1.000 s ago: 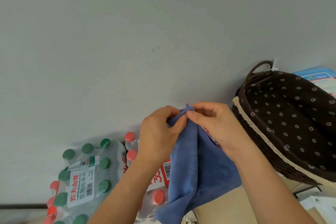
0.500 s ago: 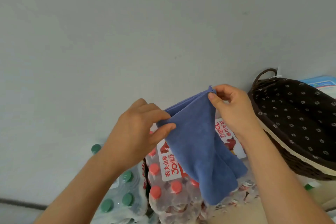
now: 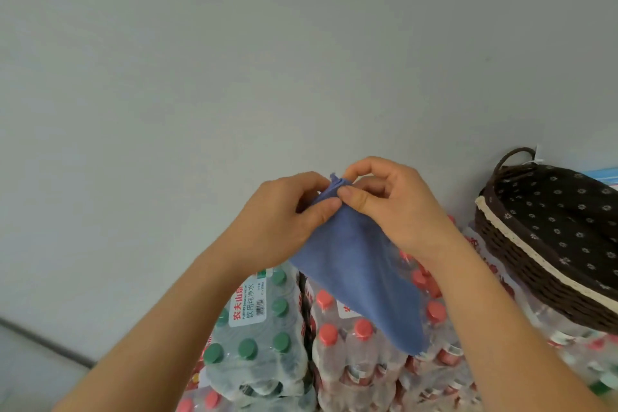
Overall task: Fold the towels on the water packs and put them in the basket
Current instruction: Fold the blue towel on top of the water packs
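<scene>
A blue towel [image 3: 364, 274] hangs in the air, folded into a narrow wedge. My left hand [image 3: 284, 221] and my right hand [image 3: 391, 207] pinch its top corners together, thumbs touching. Below it lie shrink-wrapped water packs: one with green caps [image 3: 264, 334] at the left, one with red caps [image 3: 361, 354] under the towel's lower tip. A dark wicker basket [image 3: 521, 261] with a flowered brown lining and cream trim sits on the packs at the right, apart from my hands. Its inside looks bare as far as it shows.
A plain grey wall [image 3: 267, 60] fills the view behind everything. The basket's loop handle [image 3: 515, 157] rises at its far end, next to a blue-and-white object [image 3: 605, 174]. More bottle packs [image 3: 582, 348] lie under the basket.
My hands, spread apart half a second ago with the towel's top edge stretched between them, have come together, doubling the towel over. The view has tilted down, showing more packs.
</scene>
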The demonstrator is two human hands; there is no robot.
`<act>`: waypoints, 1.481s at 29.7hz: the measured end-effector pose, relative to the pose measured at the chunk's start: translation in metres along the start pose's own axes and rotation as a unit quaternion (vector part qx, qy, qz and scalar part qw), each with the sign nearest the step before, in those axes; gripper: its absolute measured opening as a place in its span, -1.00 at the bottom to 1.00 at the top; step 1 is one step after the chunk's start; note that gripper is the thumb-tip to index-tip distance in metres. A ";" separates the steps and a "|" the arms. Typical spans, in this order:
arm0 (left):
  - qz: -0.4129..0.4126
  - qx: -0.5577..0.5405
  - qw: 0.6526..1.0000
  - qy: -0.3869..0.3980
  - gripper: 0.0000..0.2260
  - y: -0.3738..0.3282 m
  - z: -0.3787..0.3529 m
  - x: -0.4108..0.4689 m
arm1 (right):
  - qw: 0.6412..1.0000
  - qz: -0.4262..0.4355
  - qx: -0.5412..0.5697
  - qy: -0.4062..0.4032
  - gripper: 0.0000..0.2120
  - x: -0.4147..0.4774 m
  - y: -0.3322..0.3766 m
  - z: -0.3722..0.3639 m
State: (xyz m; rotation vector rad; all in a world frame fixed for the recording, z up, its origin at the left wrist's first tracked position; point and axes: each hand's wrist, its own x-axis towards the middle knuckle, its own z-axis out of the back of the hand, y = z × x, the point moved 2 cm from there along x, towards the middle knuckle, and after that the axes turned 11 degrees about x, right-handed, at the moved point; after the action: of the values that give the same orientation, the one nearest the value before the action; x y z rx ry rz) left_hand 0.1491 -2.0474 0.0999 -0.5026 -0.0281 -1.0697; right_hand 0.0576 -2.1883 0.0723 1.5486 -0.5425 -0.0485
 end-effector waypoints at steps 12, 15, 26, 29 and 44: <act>0.109 0.093 0.983 -0.110 -0.87 0.050 0.032 -0.028 | 0.943 -0.258 -0.033 0.208 -0.71 -0.039 -0.086 0.014; 0.302 -0.089 0.946 -0.079 -0.83 0.110 -0.005 -0.063 | 0.935 -0.273 -0.098 0.206 -0.89 -0.030 -0.086 0.030; 0.496 0.053 0.867 -0.003 -0.75 0.183 -0.126 -0.114 | 0.852 -0.233 -0.461 0.091 -0.95 0.014 -0.200 0.009; 0.488 0.089 0.868 -0.009 -0.75 0.191 -0.132 -0.111 | 0.887 -0.254 -0.381 0.064 -0.85 0.006 -0.198 0.031; 0.457 0.149 0.876 -0.035 -0.77 0.205 -0.137 -0.104 | 0.884 -0.207 -0.414 0.069 -0.89 -0.005 -0.197 0.035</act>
State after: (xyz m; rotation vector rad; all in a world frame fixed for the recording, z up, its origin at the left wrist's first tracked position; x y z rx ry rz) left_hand 0.2413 -1.9391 -0.1272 -0.2153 -0.0147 -0.1037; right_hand 0.1007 -2.2287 -0.1187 0.7848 -0.0302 -0.4399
